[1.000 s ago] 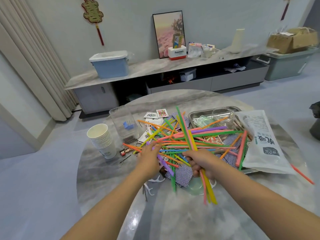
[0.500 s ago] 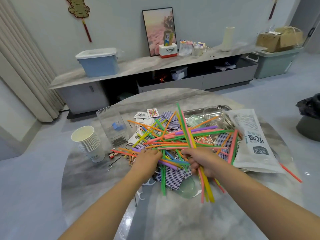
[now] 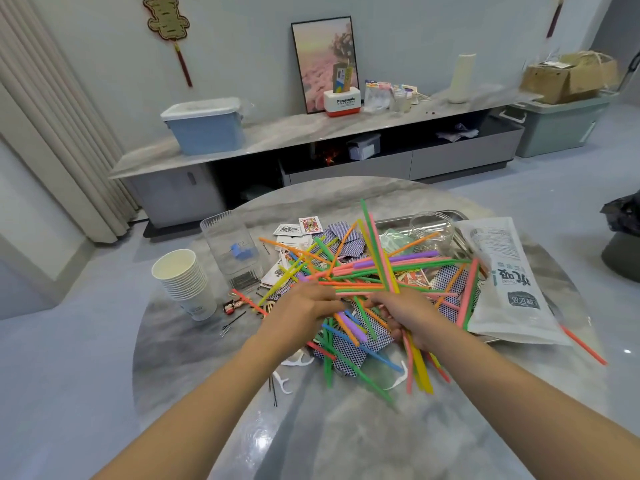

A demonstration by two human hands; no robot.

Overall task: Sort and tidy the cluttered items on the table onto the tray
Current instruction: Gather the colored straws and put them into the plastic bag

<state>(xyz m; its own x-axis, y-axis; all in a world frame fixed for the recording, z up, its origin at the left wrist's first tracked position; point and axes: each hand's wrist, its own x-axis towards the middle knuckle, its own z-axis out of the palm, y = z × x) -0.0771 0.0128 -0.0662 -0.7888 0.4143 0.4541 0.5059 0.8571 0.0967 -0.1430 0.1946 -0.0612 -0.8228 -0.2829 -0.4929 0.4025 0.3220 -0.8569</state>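
Observation:
A heap of coloured straws (image 3: 367, 278) lies tangled across the round marble table (image 3: 346, 438) and over the steel tray (image 3: 446, 216) at the back right. Playing cards (image 3: 346, 233) with blue backs are scattered beneath them. My right hand (image 3: 405, 313) grips a bundle of yellow, pink and green straws that stick up and fan out over the heap. My left hand (image 3: 301, 306) reaches into the pile beside it, fingers curled among the straws; whether it holds any is hidden.
A stack of paper cups (image 3: 183, 278) and a clear plastic box (image 3: 232, 251) stand at the left. A white printed bag (image 3: 509, 285) lies over the tray's right side, a clear jar (image 3: 429, 226) in the tray. Floss picks (image 3: 287, 375) and hairpins lie near the front.
My left hand has pushed further right into the straws, closer to my right hand. The bundle in my right hand stays upright.

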